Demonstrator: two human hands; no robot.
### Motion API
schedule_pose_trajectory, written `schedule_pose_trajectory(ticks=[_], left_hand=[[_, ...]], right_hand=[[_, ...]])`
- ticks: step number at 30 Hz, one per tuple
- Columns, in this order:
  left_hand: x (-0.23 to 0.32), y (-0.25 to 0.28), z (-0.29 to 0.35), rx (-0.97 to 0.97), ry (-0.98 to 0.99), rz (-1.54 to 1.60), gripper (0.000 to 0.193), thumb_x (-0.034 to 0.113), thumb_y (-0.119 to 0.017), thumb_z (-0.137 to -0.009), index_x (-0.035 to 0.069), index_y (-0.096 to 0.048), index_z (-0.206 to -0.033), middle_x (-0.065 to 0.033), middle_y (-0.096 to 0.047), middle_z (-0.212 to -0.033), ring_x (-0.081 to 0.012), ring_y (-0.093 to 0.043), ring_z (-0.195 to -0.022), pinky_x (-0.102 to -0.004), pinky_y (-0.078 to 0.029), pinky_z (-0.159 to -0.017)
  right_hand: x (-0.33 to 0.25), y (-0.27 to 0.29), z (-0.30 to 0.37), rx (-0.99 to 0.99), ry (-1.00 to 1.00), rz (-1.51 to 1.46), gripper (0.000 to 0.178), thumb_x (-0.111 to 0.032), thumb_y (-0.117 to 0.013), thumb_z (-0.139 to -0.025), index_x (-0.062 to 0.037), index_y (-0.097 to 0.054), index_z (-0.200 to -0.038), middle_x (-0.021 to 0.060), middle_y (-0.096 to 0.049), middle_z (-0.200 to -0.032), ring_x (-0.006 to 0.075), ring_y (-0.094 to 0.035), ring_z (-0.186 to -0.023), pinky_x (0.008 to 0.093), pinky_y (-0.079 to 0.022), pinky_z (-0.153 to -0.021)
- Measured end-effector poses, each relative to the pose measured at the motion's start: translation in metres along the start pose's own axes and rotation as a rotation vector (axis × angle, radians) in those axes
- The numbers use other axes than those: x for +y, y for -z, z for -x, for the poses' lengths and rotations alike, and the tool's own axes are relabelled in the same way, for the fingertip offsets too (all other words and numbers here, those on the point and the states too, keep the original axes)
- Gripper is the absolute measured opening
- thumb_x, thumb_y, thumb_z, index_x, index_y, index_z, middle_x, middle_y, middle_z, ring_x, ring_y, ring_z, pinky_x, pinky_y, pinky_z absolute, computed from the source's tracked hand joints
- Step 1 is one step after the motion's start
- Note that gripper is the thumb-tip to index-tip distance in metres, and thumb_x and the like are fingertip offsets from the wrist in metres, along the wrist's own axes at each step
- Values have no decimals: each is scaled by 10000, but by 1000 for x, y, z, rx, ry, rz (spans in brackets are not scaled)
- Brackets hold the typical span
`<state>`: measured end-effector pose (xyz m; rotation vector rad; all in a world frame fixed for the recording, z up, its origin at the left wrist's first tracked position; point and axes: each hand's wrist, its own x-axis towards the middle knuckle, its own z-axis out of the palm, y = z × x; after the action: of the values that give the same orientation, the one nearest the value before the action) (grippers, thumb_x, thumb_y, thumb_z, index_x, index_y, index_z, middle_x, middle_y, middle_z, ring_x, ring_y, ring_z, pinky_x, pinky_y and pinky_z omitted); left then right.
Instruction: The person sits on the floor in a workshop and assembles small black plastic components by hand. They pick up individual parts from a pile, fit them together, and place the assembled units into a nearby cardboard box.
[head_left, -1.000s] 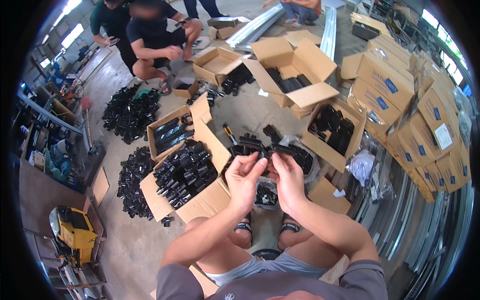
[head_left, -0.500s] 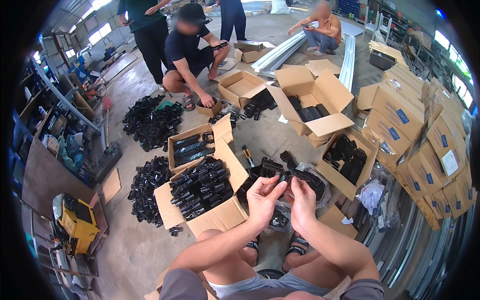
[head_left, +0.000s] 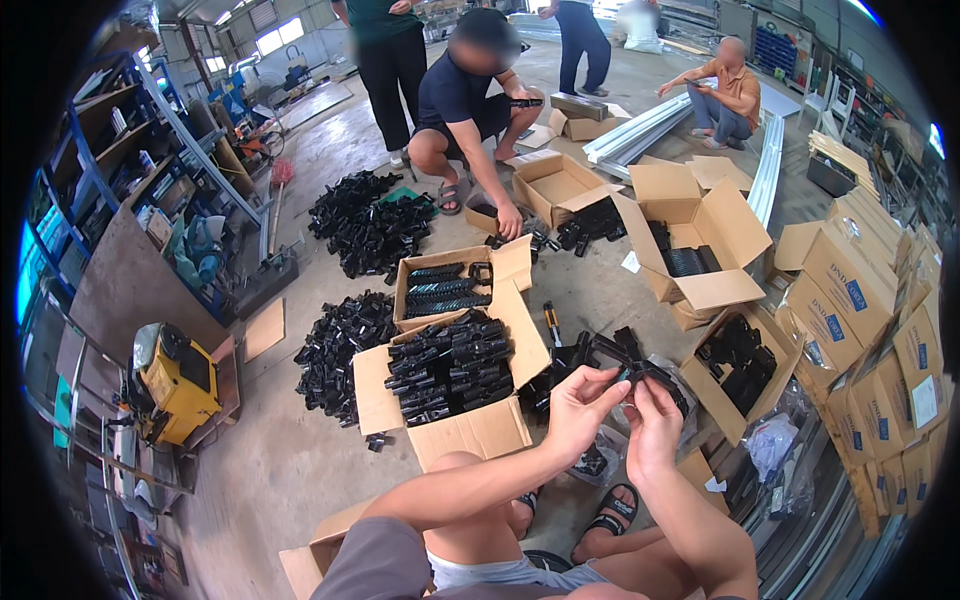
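My left hand (head_left: 585, 412) and my right hand (head_left: 655, 428) are raised close together in front of me. Both are closed, with thumbs and fingertips pinching a small black part (head_left: 636, 371). Fingers hide much of it, and its exact kind does not show. Behind and below my hands lie more black parts (head_left: 572, 358) and a clear plastic bag with small black pieces (head_left: 592, 462). To the left, an open carton (head_left: 470, 437) is heaped with black parts. A screwdriver-like tool with a yellow and black handle (head_left: 552, 322) lies just beyond.
Another carton (head_left: 512, 262) holds rows of black parts. Piles of them (head_left: 345, 350) lie on the floor at left. Open cartons (head_left: 745, 425) stand at right, near stacked closed boxes (head_left: 835, 290). A co-worker (head_left: 470, 110) squats ahead, reaching down; others are farther back. A yellow machine (head_left: 170, 385) stands far left.
The view has turned left, so the scene sits farther right in the picture. My hands stay together at the small black part. The squatting co-worker's reaching hand has moved from a small box to parts beside it.
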<state>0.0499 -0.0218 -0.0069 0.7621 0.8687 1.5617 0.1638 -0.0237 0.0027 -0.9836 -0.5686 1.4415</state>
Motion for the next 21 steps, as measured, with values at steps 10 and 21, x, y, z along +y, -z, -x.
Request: schedule_pose_trajectory(ticks=[10,21], left_hand=[[1,0,-1,-4,21,15,160,-28,-712,-883,7,-635,-1018,-100,-721,-1024,-101,-665,-924,-258,-537,-826],[0,3,-1,-21,28,5,171,-31,-717,-878,13,-636,-1022,-102,-719,-1039,-106,-665,-937,-263,-533,-846]], right_hand=[[-1,6,-4,-25,-27,-20,142,-141,-658,-958,-86,-659,-1089,-4,-675,-1029,96,-611,-914,255,-469,-806],[-5,1,0,1,-40,-92,174,-126,-681,-943,-41,-647,-1090,34,-680,-1014,114,-618,-887,259,-483,-786]])
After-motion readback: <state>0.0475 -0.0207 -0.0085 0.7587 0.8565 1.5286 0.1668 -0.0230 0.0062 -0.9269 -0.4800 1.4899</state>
